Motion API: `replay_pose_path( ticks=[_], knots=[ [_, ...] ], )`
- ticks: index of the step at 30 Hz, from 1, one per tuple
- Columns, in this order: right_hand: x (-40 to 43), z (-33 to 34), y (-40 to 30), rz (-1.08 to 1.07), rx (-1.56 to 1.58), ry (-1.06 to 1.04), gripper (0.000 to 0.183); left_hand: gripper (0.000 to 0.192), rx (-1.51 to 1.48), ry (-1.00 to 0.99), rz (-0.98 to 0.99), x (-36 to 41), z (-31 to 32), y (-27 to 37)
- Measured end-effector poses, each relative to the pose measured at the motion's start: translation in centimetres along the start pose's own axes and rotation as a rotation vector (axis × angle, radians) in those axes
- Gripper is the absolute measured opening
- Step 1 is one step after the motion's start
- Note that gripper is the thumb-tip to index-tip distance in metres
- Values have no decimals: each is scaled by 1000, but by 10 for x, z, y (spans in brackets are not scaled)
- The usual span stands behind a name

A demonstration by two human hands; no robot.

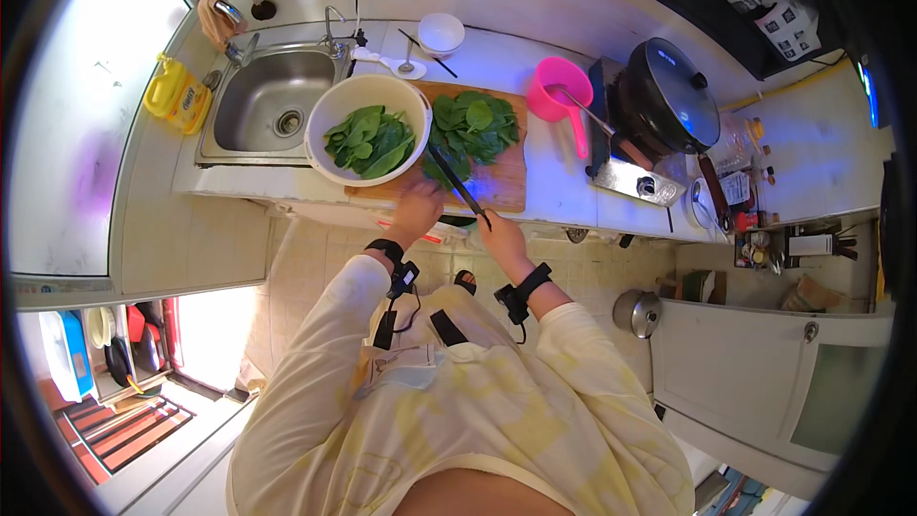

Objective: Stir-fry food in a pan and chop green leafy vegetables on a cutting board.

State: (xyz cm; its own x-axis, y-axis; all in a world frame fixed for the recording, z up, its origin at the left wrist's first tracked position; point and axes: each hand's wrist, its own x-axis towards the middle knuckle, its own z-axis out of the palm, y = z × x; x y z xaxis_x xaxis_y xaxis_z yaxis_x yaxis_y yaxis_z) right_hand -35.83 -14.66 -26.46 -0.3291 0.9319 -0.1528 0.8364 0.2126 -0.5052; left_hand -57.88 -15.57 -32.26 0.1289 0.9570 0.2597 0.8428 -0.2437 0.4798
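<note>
In my right hand point(498, 236) is a dark-bladed knife point(458, 183), its blade slanting up and left over the wooden cutting board point(512, 193). A heap of green leafy vegetables point(476, 125) covers much of the board. My left hand point(421, 204) rests at the board's front edge, below the white bowl point(314, 130); its fingers are partly hidden, and I cannot tell whether it holds anything. More green leaves point(371, 140) lie inside that bowl, which overlaps the board's left part.
A steel sink point(272, 104) and a yellow detergent bottle point(179, 94) are at the left. Behind the board stand a small white bowl point(440, 34) and a spoon on a rest point(407, 68). To the right are a pink dipper point(559, 89), a gas stove point(637, 183) and a lidded wok point(673, 93).
</note>
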Motion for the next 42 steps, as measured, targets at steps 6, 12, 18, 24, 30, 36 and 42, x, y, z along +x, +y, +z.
replay_pose_path(
  ticks=[6, 12, 18, 24, 30, 36, 42],
  knots=[
    [9, 3, 1, -7, -52, 55, 25, 31, 15, -12, 48, 3, -2, 1],
    [12, 8, 1, 14, -49, 23, 25, 29, -74, -52, 110, 6, 5, -8],
    [14, 0, -2, 1, -63, 31, 25, 28, -7, -141, 137, 7, 11, -16],
    [22, 0, -2, -32, -67, -23, 27, 30, -60, -49, 134, 7, 14, -17],
    [24, 10, 4, -43, -69, -2, 25, 28, -115, -73, 128, 11, 5, -12],
    [22, 10, 2, -79, -61, -57, 25, 20, -84, -18, 193, 10, 5, -12],
    [40, 22, -8, -85, -122, -33, 26, 16, -102, -32, 179, 16, 8, -10]
  ],
)
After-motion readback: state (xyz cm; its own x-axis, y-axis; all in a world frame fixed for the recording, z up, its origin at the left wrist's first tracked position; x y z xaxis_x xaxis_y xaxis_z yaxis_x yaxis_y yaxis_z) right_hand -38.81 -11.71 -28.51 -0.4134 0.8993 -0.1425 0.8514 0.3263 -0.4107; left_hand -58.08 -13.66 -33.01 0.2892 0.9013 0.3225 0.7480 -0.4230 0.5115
